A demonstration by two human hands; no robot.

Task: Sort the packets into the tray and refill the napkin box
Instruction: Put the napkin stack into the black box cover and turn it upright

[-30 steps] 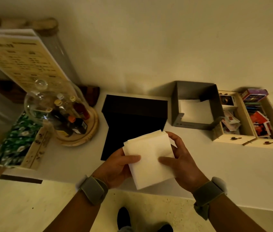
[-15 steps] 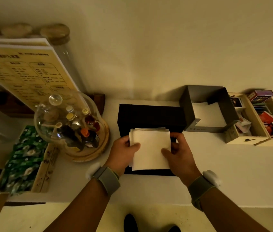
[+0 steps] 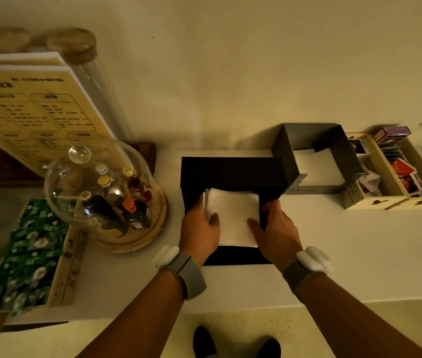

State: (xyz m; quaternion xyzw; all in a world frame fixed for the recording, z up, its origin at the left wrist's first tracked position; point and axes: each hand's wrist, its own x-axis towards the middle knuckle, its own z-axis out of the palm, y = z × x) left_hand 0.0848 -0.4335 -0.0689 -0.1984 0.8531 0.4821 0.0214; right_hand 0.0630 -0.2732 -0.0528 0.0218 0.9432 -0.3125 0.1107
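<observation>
Both hands on the napkin stack (image 3: 233, 218) now: left hand (image 3: 199, 229) in a firm grip on its left edge, right hand (image 3: 274, 232) on the right edge, thumbs on top, holding it over the black box (image 3: 230, 171) on the surface (image 3: 359, 241).

Both hands, left hand (image 3: 199, 228) and right hand (image 3: 274, 232), grip a napkin stack (image 3: 233, 218) over the black box (image 3: 230, 174).

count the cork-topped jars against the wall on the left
2 visible: one cork-topped jar behind the menu board's right edge, another further left. The board may hide more.
</observation>
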